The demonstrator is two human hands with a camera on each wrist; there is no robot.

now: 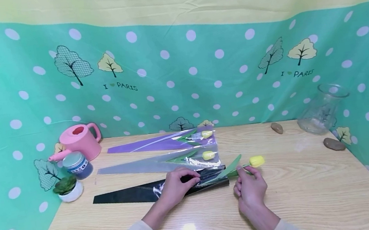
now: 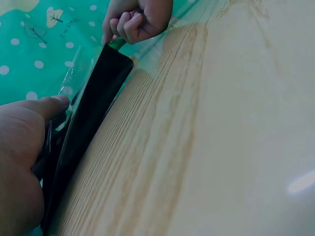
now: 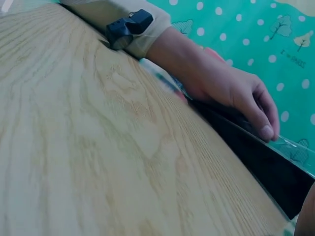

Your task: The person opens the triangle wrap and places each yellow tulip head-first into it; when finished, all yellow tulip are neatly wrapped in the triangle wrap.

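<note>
A black flower sleeve (image 1: 121, 195) with a clear front lies nearest me, its wide end to the right. My left hand (image 1: 174, 188) pinches the clear film (image 3: 295, 145) at the sleeve's upper part, thumb against fingers. In my right hand (image 1: 253, 190), the stem of a yellow tulip (image 1: 256, 161) is pinched just below the bloom. The tulip's green leaf (image 1: 231, 168) and lower stem reach into the sleeve's wide opening; the stem's end is hidden. In the left wrist view, the right hand (image 2: 140, 19) is at the mouth of the black sleeve (image 2: 96, 98).
Behind lie a grey sleeve (image 1: 128, 168) and a purple sleeve (image 1: 139, 145), each holding a yellow tulip. At left stand a pink watering can (image 1: 82, 143), a blue jar (image 1: 78, 166) and a potted succulent (image 1: 69, 189). A glass vase (image 1: 319, 115) and stones (image 1: 333, 144) sit at right.
</note>
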